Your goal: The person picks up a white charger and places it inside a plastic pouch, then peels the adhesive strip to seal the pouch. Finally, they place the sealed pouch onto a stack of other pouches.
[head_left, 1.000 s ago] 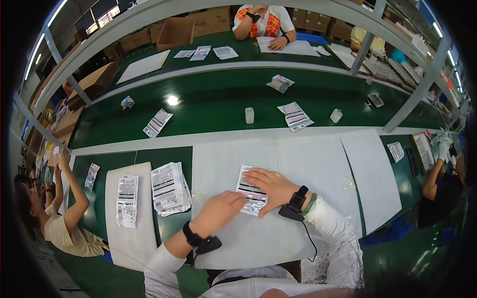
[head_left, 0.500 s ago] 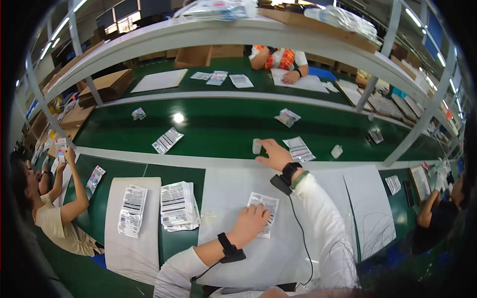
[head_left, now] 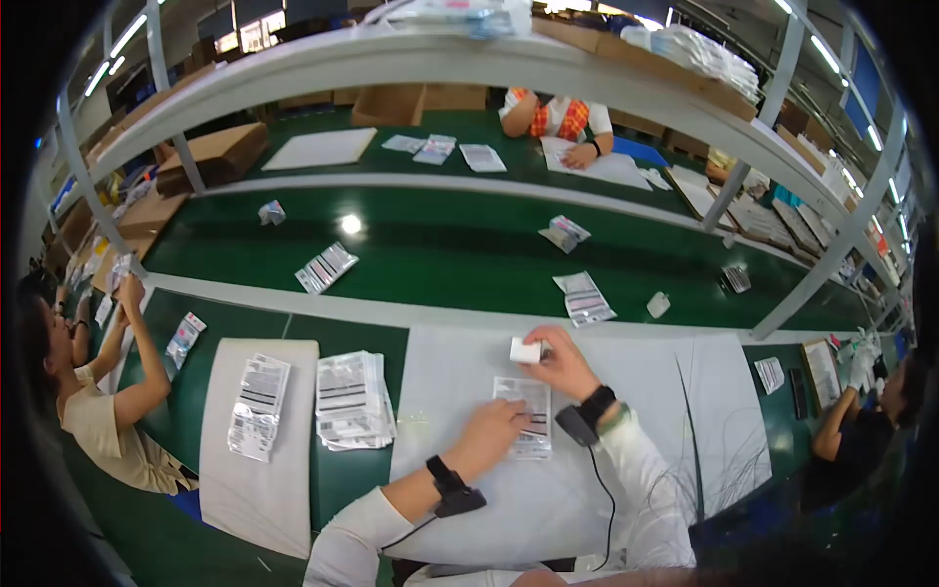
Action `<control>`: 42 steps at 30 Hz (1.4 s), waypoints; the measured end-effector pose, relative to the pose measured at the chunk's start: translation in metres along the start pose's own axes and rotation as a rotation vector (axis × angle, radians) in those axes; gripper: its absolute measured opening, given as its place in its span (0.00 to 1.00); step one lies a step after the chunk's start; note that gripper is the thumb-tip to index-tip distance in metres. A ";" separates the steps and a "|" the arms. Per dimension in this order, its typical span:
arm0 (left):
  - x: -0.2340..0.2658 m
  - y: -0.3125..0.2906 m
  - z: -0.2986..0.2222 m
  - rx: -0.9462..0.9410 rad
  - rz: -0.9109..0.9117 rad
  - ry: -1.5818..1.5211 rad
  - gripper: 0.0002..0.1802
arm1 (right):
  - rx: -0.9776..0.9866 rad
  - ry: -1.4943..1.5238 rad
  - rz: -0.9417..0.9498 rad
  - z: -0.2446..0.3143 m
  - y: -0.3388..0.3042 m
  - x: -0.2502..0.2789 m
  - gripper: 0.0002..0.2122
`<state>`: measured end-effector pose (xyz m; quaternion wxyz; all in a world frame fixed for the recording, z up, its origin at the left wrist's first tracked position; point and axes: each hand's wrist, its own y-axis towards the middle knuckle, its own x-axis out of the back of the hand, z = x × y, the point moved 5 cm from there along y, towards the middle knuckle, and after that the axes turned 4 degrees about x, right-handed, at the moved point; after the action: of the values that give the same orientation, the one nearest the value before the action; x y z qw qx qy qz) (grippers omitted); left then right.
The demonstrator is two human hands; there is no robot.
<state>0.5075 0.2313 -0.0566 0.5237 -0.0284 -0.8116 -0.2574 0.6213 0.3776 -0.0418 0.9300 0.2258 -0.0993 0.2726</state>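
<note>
My left hand [head_left: 492, 430] lies over a clear printed pouch [head_left: 533, 448] on the white work sheet [head_left: 460, 367]. Its fingers are stretched out onto the pouch, apparently pressing from above; the fingertips are partly hidden. Just beyond the pouch's far end, my right hand [head_left: 564, 364] holds a small white block-shaped piece [head_left: 525, 350] between thumb and fingers, raised over the sheet. Each wrist wears a black strap with a cabled module. To the left lie a stack of printed pouches [head_left: 350, 401] and more pouches [head_left: 259, 406] on a white board [head_left: 218, 440].
Past the sheet runs a green belt [head_left: 421, 264] carrying several pouches, one nearby [head_left: 585, 298], and a small translucent piece [head_left: 658, 305]. A white shelf [head_left: 391, 73] spans overhead on grey posts. Co-workers sit at the left [head_left: 108, 411], right and far side.
My right hand has drawn back from the belt toward me, bringing the small piece over the sheet. My left hand stays on the pouch, its fingers closer together. The view has shifted slightly.
</note>
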 end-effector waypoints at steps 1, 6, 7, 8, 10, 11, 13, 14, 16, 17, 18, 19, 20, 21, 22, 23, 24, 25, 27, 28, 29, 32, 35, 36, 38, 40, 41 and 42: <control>0.001 0.001 0.011 0.037 0.022 -0.126 0.21 | 0.042 0.011 0.030 0.010 -0.028 0.000 0.20; 0.009 0.005 0.033 0.086 0.084 -0.547 0.19 | 0.010 -0.088 0.196 0.067 -0.116 -0.009 0.20; 0.007 0.005 0.031 0.082 0.094 -0.553 0.19 | 0.097 -0.241 0.243 0.073 -0.123 -0.013 0.20; 0.004 0.005 0.031 0.111 0.110 -0.571 0.17 | 0.187 -0.393 0.292 0.079 -0.128 -0.018 0.19; 0.001 0.006 0.031 0.170 0.136 -0.603 0.13 | 0.126 -0.465 0.244 0.084 -0.131 -0.020 0.18; 0.002 0.006 0.028 0.168 0.139 -0.604 0.13 | 0.073 -0.536 0.201 0.086 -0.130 -0.021 0.17; 0.006 0.004 0.023 0.200 0.131 -0.487 0.12 | 0.022 -0.606 0.159 0.085 -0.128 -0.025 0.16; 0.008 0.004 0.021 0.218 0.123 -0.425 0.12 | 0.004 -0.600 0.119 0.084 -0.126 -0.025 0.16; 0.009 0.004 0.016 0.135 0.054 -0.349 0.13 | -0.035 -0.589 0.038 0.078 -0.121 -0.025 0.15; 0.010 0.004 0.012 0.049 -0.010 -0.276 0.14 | -0.033 -0.587 0.039 0.075 -0.115 -0.026 0.15; 0.014 0.003 0.007 -0.037 -0.073 -0.202 0.15 | -0.065 -0.596 0.017 0.067 -0.106 -0.024 0.15; 0.014 0.004 0.005 -0.042 -0.072 -0.206 0.15 | -0.101 -0.611 -0.008 0.059 -0.099 -0.019 0.15; 0.017 0.005 0.000 -0.074 -0.093 -0.109 0.16 | -0.138 -0.626 -0.034 0.052 -0.096 -0.016 0.14; 0.021 0.007 -0.003 -0.106 -0.118 -0.006 0.18 | -0.134 -0.628 -0.038 0.045 -0.094 -0.015 0.14; 0.025 0.010 -0.008 -0.138 -0.142 0.096 0.19 | -0.179 -0.571 -0.029 0.036 -0.093 -0.013 0.15; 0.028 0.013 -0.017 -0.143 -0.146 0.099 0.19 | -0.225 -0.514 -0.020 0.028 -0.093 -0.010 0.15; 0.030 0.015 -0.027 -0.065 -0.134 0.212 0.18 | -0.269 -0.448 -0.006 0.023 -0.092 -0.013 0.15; 0.031 0.017 -0.036 0.014 -0.123 0.325 0.17 | -0.264 -0.442 -0.004 0.023 -0.090 -0.015 0.15; 0.030 0.019 -0.038 0.097 -0.112 0.436 0.16 | -0.198 -0.436 0.005 0.031 -0.090 -0.017 0.14; 0.024 0.024 -0.032 0.109 -0.116 0.442 0.14 | -0.166 -0.433 0.008 0.034 -0.090 -0.018 0.14; 0.018 0.031 -0.023 0.123 -0.123 0.453 0.12 | -0.158 -0.429 0.010 0.035 -0.089 -0.019 0.14; 0.008 0.040 -0.008 0.133 -0.160 0.446 0.10 | -0.152 -0.421 0.138 0.035 -0.090 -0.030 0.12; 0.009 0.041 -0.005 0.118 -0.217 0.398 0.09 | -0.084 -0.461 0.112 0.031 -0.089 -0.029 0.12; 0.009 0.041 -0.006 0.133 -0.212 0.407 0.09 | -0.051 -0.484 0.100 0.032 -0.089 -0.028 0.12; 0.009 0.041 -0.009 0.161 -0.202 0.426 0.09 | -0.052 -0.502 0.102 0.031 -0.089 -0.024 0.12; 0.009 0.042 -0.009 0.167 -0.182 0.438 0.09 | -0.052 -0.538 0.127 0.034 -0.091 -0.026 0.10; 0.009 0.042 -0.008 0.176 -0.165 0.445 0.10 | -0.053 -0.535 0.123 0.036 -0.092 -0.026 0.10; 0.009 0.042 -0.007 0.185 -0.148 0.450 0.11 | -0.052 -0.550 0.124 0.037 -0.095 -0.025 0.11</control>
<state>0.5225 0.2629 -0.0303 0.6714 0.1374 -0.6944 -0.2194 0.6508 0.2774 -0.0511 0.8551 0.2607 -0.3688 0.2547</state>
